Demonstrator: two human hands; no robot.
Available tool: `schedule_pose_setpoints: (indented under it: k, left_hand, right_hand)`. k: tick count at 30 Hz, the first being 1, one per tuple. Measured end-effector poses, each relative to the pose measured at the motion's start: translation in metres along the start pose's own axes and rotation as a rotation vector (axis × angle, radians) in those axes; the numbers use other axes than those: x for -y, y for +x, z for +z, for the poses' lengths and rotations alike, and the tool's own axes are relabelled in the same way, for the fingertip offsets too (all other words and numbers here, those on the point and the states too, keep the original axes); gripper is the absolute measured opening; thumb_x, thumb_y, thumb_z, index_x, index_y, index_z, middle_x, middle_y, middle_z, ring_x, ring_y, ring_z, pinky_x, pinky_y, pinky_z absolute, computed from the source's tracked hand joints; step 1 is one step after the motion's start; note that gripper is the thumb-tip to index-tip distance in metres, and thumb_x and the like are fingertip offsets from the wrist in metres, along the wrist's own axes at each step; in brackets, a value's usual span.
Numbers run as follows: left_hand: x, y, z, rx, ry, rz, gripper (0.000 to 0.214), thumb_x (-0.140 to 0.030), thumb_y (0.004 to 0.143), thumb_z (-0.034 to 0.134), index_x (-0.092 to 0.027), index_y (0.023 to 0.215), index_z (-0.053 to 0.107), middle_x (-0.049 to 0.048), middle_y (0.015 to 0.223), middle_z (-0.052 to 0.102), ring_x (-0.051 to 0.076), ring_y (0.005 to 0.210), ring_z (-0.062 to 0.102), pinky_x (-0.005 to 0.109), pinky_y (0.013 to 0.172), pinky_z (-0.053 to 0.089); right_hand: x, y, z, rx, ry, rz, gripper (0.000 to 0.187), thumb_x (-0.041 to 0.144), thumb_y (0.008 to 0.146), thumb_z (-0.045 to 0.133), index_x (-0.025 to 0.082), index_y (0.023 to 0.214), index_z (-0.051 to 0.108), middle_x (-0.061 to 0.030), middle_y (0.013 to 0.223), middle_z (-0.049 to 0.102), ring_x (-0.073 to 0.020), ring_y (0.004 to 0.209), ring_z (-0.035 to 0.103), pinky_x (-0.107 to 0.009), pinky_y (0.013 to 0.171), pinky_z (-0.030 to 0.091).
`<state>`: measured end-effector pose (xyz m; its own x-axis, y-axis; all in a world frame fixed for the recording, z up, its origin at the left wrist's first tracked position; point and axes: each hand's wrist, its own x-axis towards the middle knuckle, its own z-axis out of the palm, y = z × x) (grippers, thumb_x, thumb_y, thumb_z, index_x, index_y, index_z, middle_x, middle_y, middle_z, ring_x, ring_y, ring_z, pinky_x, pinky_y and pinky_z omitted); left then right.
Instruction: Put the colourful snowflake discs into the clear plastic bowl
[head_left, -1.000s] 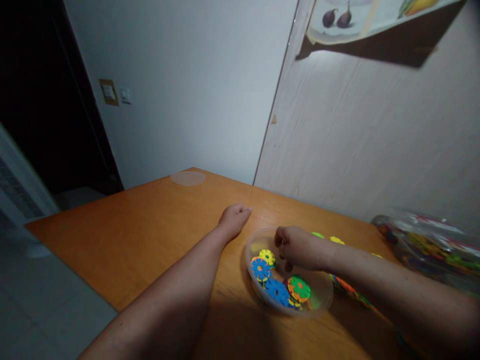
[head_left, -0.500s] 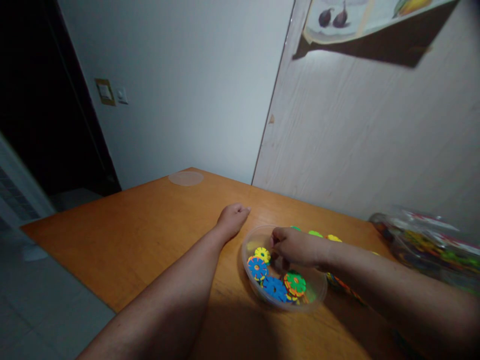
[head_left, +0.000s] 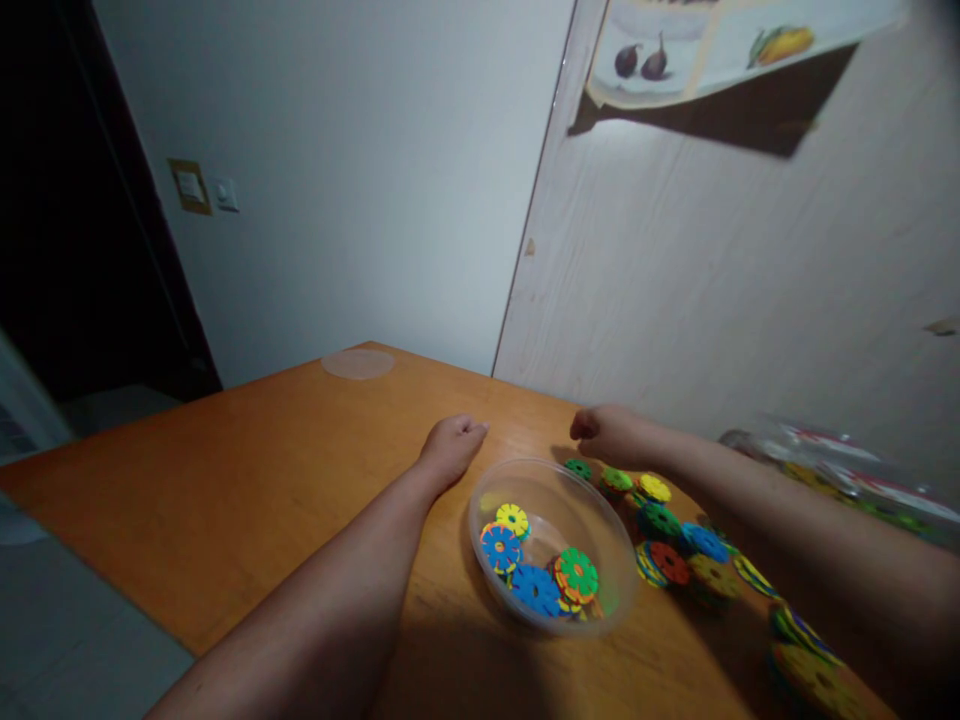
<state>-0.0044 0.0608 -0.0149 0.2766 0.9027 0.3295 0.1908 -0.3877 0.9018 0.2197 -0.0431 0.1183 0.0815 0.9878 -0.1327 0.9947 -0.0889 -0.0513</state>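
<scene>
My left hand [head_left: 451, 450] rests on the table as a loose fist, just beyond the left rim of a clear plastic bowl [head_left: 553, 467]. Inside the bowl lie notched plastic discs in several colours, among them a blue disc [head_left: 535, 590], a yellow disc [head_left: 512, 519] and a green disc [head_left: 577, 573]. My right hand [head_left: 619, 437] is above the table behind the bowl, its fingers curled; whatever they may hold is hidden. Just below it is a dark green disc [head_left: 578, 468]. Stacks of discs, including a red disc [head_left: 668, 563], stand to the bowl's right, partly behind my right forearm.
A round translucent lid [head_left: 358, 364] lies at the far corner of the wooden table [head_left: 300, 450]. Clear plastic bags [head_left: 855, 470] with colourful pieces sit at the right by the wall. The table's left edge drops to a tiled floor.
My right hand has come out of the bowl and moved up and right, behind the bowl. The disc stacks show more fully. My left hand keeps its place by the bowl; the view shifted slightly.
</scene>
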Motion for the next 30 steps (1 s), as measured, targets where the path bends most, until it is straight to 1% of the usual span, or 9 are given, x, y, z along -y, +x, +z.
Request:
schedule_pose_setpoints:
  k: [3, 5, 9, 14, 17, 21, 24, 27, 30]
  left_hand:
    - [0.0, 0.0, 0.0, 0.002, 0.002, -0.001, 0.041, -0.051, 0.078, 0.055, -0.018, 0.056, 0.047, -0.0047, 0.053, 0.042, 0.009, 0.052, 0.036, 0.024, 0.05, 0.023]
    - [0.001, 0.0, 0.0, 0.007, 0.003, 0.0, 0.041, -0.051, 0.079, 0.054, -0.018, 0.056, 0.046, -0.0047, 0.053, 0.042, 0.01, 0.052, 0.036, 0.023, 0.049, 0.023]
    - [0.002, 0.0, 0.001, 0.003, 0.017, 0.006, 0.042, -0.051, 0.079, 0.054, -0.018, 0.056, 0.045, -0.0045, 0.053, 0.042, 0.01, 0.052, 0.036, 0.024, 0.049, 0.023]
    - [0.004, 0.0, 0.001, -0.007, 0.022, 0.004, 0.042, -0.053, 0.079, 0.054, -0.018, 0.057, 0.046, -0.0045, 0.054, 0.042, 0.01, 0.053, 0.037, 0.024, 0.049, 0.023]
    - [0.004, 0.0, 0.001, -0.003, 0.03, 0.005, 0.042, -0.053, 0.079, 0.054, -0.018, 0.057, 0.045, -0.0044, 0.054, 0.041, 0.01, 0.053, 0.036, 0.024, 0.049, 0.022]
    - [0.002, 0.0, 0.001, 0.003, 0.047, 0.002, 0.041, -0.052, 0.079, 0.054, -0.018, 0.057, 0.046, -0.0043, 0.054, 0.042, 0.01, 0.052, 0.036, 0.023, 0.049, 0.023]
    - [0.002, 0.0, 0.001, 0.002, 0.053, -0.002, 0.042, -0.053, 0.079, 0.053, -0.018, 0.058, 0.047, -0.0042, 0.054, 0.043, 0.01, 0.052, 0.037, 0.023, 0.049, 0.023]
    - [0.004, 0.001, 0.001, 0.001, 0.05, 0.008, 0.042, -0.053, 0.079, 0.053, -0.018, 0.057, 0.046, -0.0043, 0.054, 0.043, 0.01, 0.053, 0.037, 0.024, 0.049, 0.022]
    - [0.005, 0.001, 0.002, 0.005, 0.036, 0.015, 0.042, -0.053, 0.079, 0.054, -0.018, 0.057, 0.047, -0.0044, 0.055, 0.042, 0.01, 0.053, 0.037, 0.024, 0.049, 0.021]
  right_hand:
    - [-0.01, 0.009, 0.015, 0.058, -0.115, -0.028, 0.044, 0.021, 0.065, 0.066, 0.017, 0.109, 0.068, -0.0115, 0.107, 0.07, -0.0262, 0.095, 0.063, -0.03, 0.073, 0.043]
    - [-0.013, 0.011, 0.023, 0.092, -0.167, -0.051, 0.048, 0.027, 0.062, 0.07, 0.019, 0.109, 0.069, -0.0115, 0.107, 0.071, -0.027, 0.096, 0.064, -0.029, 0.073, 0.043]
    - [-0.016, 0.013, 0.032, 0.13, -0.222, -0.084, 0.039, 0.038, 0.066, 0.069, 0.02, 0.101, 0.073, -0.0122, 0.103, 0.072, -0.0265, 0.094, 0.066, -0.029, 0.071, 0.043]
    - [-0.021, 0.016, 0.038, 0.127, -0.232, -0.08, 0.038, 0.036, 0.067, 0.068, 0.021, 0.101, 0.072, -0.0112, 0.1, 0.072, -0.0244, 0.089, 0.066, -0.026, 0.066, 0.042]
    - [-0.023, 0.016, 0.038, 0.101, -0.224, -0.073, 0.038, 0.035, 0.068, 0.068, 0.02, 0.103, 0.071, -0.0113, 0.101, 0.072, -0.0226, 0.088, 0.066, -0.025, 0.066, 0.041]
    - [-0.025, 0.012, 0.03, 0.065, -0.209, -0.065, 0.039, 0.035, 0.067, 0.068, 0.017, 0.102, 0.07, -0.0124, 0.098, 0.071, -0.0231, 0.086, 0.065, -0.026, 0.065, 0.041]
    - [-0.022, 0.005, 0.014, 0.042, -0.176, -0.086, 0.037, 0.033, 0.068, 0.067, 0.015, 0.101, 0.069, -0.011, 0.095, 0.071, -0.0219, 0.081, 0.064, -0.026, 0.063, 0.041]
    - [-0.008, -0.009, -0.005, 0.007, -0.12, -0.138, 0.036, 0.034, 0.074, 0.063, 0.016, 0.105, 0.065, -0.0086, 0.096, 0.07, -0.0193, 0.081, 0.062, -0.025, 0.064, 0.041]
    - [0.016, -0.029, -0.019, -0.005, -0.05, -0.222, 0.036, 0.036, 0.077, 0.063, 0.018, 0.108, 0.062, -0.0062, 0.097, 0.069, -0.017, 0.079, 0.061, -0.023, 0.063, 0.042]
